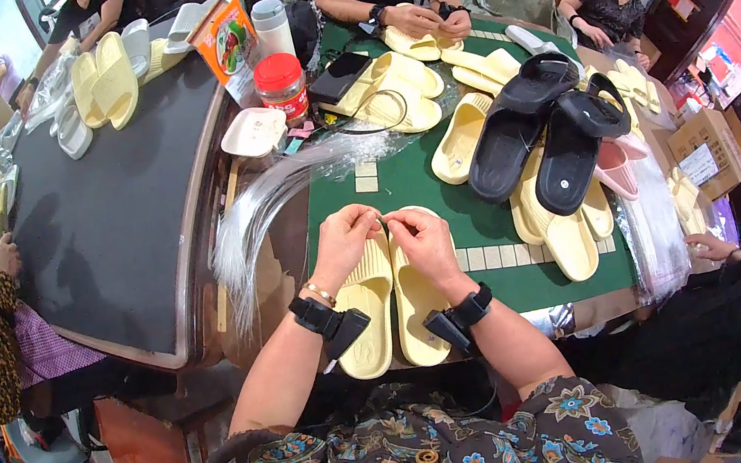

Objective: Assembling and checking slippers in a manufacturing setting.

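Observation:
A pair of pale yellow slippers (368,332) lies side by side at the table's near edge, heels toward me. Above their straps my left hand (345,243) and my right hand (427,244) meet, thumb and forefinger pinched on each. Whatever is between the fingertips is too small to make out. Both wrists carry a black strapped device. Left of my hands, a bundle of thin clear strands (264,195) hangs over the table's edge.
Black slippers (562,164) lie on several yellow ones to the right, on the green tabletop (367,208). A red-lidded jar (281,87), a white dish (254,132) and a white bottle (271,28) stand at the back left. Other people work around both tables.

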Demonstrator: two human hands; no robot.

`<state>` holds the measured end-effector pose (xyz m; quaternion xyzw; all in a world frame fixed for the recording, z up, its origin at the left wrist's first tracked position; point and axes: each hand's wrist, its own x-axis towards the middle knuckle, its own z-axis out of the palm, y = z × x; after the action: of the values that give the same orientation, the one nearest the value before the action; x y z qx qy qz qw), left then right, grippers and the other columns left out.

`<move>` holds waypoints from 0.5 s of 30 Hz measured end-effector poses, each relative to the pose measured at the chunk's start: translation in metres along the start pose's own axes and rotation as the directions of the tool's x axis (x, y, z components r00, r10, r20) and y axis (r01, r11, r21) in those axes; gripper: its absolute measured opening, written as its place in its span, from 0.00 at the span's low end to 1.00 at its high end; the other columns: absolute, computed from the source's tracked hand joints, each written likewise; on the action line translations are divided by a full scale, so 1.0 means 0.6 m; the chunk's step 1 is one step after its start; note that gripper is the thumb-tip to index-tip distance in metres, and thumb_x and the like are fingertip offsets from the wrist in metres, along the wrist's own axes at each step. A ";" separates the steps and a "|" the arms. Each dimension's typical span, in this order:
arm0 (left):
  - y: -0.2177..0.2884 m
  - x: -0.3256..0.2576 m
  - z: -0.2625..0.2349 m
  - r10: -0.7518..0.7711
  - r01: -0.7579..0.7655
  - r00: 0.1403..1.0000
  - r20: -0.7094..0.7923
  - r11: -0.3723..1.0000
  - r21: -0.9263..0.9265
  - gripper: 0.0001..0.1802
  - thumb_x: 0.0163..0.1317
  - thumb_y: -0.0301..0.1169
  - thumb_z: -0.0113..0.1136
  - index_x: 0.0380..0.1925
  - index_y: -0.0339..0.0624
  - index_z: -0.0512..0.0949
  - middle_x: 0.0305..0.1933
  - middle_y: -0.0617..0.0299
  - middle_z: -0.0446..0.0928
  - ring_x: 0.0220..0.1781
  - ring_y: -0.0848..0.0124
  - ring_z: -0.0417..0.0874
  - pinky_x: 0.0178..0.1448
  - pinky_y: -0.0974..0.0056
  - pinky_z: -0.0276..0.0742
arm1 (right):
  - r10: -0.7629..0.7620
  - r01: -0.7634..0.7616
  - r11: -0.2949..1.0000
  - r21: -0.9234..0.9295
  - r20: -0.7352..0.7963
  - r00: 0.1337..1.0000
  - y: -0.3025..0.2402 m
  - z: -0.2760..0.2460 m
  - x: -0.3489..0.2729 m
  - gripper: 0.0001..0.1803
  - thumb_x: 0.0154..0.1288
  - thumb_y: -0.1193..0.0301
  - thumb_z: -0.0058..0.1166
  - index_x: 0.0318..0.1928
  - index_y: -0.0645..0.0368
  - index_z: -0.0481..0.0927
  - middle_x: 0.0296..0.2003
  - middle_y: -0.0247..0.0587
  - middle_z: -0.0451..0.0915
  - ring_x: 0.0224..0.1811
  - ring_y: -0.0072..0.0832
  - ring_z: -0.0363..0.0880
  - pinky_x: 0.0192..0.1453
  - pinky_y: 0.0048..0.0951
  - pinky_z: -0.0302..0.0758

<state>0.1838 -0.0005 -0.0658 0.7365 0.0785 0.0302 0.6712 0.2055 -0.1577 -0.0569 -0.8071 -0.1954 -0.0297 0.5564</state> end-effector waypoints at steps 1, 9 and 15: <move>-0.001 0.001 0.000 0.007 -0.007 1.000 -0.007 1.000 0.015 0.10 0.68 0.30 0.55 0.37 0.32 0.80 0.30 0.64 0.80 0.32 0.79 0.79 0.39 0.72 0.77 | 0.002 -0.002 1.000 0.000 0.002 1.000 0.001 0.001 0.000 0.08 0.62 0.73 0.55 0.39 0.64 0.83 0.29 0.42 0.81 0.27 0.26 0.77 0.33 0.26 0.73; 0.007 -0.001 -0.002 0.037 -0.042 0.998 0.048 0.994 0.097 0.09 0.65 0.28 0.56 0.38 0.32 0.81 0.30 0.63 0.81 0.33 0.79 0.80 0.39 0.72 0.78 | 0.097 -0.096 0.994 0.042 -0.018 0.995 -0.004 -0.001 -0.002 0.07 0.62 0.73 0.55 0.37 0.65 0.82 0.25 0.37 0.79 0.26 0.18 0.75 0.31 0.23 0.72; 0.003 0.000 -0.001 -0.005 0.007 0.999 0.037 0.999 -0.043 0.09 0.65 0.26 0.55 0.40 0.31 0.79 0.31 0.63 0.80 0.33 0.79 0.79 0.40 0.73 0.77 | 0.133 -0.131 0.985 0.111 -0.012 0.991 0.007 0.003 0.000 0.06 0.62 0.73 0.55 0.35 0.64 0.79 0.23 0.34 0.78 0.25 0.16 0.73 0.31 0.22 0.72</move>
<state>0.1838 -0.0003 -0.0637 0.7220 0.0679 0.0164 0.6884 0.2067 -0.1572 -0.0611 -0.7861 -0.1373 0.0101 0.6026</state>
